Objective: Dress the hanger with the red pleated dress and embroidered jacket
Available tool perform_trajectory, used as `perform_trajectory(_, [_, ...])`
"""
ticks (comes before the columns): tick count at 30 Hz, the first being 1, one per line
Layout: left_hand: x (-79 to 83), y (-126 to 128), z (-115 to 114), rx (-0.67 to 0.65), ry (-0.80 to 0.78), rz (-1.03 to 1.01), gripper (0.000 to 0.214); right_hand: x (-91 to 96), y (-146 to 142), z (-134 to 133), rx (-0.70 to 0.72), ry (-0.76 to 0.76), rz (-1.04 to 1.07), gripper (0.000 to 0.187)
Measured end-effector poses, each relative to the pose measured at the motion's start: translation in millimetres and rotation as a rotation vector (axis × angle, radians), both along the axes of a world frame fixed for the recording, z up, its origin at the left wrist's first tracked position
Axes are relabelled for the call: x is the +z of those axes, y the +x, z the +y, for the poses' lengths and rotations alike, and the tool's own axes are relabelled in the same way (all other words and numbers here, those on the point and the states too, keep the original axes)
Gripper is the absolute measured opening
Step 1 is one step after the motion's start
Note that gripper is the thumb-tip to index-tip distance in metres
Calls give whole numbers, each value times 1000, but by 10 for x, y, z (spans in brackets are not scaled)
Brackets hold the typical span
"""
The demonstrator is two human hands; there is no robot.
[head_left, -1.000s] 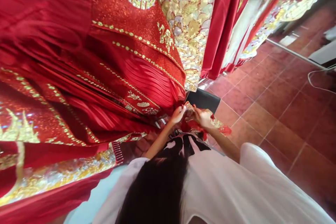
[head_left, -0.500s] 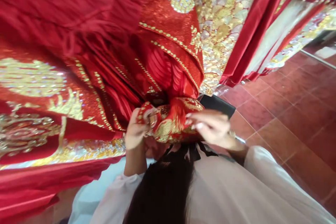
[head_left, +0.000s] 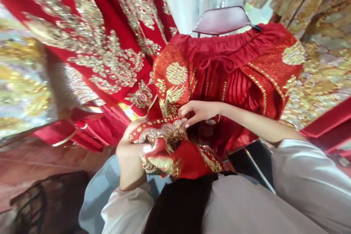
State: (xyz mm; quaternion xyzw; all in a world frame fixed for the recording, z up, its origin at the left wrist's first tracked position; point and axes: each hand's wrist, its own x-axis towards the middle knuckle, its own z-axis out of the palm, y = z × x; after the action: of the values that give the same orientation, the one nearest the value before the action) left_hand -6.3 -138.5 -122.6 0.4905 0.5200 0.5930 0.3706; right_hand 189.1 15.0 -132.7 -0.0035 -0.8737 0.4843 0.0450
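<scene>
My left hand (head_left: pixel 130 153) is closed around one end of a red fabric piece with gold embroidery (head_left: pixel 189 159), its thumb on top. A beaded, ruffled gold trim runs along the upper edge of that piece. My right hand (head_left: pixel 193 111) reaches across from the right, with thumb and fingers pinching the same trimmed edge beside the left hand. Behind the hands a red skirt (head_left: pixel 214 69) with gold round motifs, a gathered waistband and a tied drawstring hangs from a hanger (head_left: pixel 223 20). The far end of the embroidered piece rests against my lap.
Red garments with heavy gold beading (head_left: pixel 106 44) hang on the left. Gold sequined cloth (head_left: pixel 323 65) hangs on the right. A black flat object (head_left: pixel 251 164) lies beside my right side. Tiled floor (head_left: pixel 55 157) and a dark bag-like shape (head_left: pixel 52 204) appear at lower left.
The view has swung up and left, bringing the hanger and beaded garments into sight. My right hand has moved in along the trimmed edge, nearer my left hand, which keeps its grip.
</scene>
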Motion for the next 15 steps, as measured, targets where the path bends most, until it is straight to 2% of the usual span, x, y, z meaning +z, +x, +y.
perform_trajectory(3, [98, -191, -35, 231, 123, -192, 11, 299, -94, -15, -24, -26, 22, 25])
perform_trajectory(5, [148, -335, 43, 366, 196, -196, 11, 527, -167, -28, -72, 7, -2, 24])
perform_trajectory(7, [199, -457, 191, 365, 222, -170, 10, 762, -248, 0, -211, 195, 33, 23])
perform_trajectory(9, [244, -528, 391, 327, 262, -115, 18, 980, -337, 89, -426, 471, 159, 20])
perform_trajectory(11, [261, -547, 629, 343, 338, -55, 26, 1151, -427, 224, -617, 715, 269, 15])
perform_trajectory(13, [241, -543, 882, 390, 418, 9, 31, 1255, -499, 364, -744, 901, 254, 13])
perform_trajectory(15, [190, -540, 1119, 424, 464, 105, 34, 1296, -527, 468, -815, 1012, 141, 13])
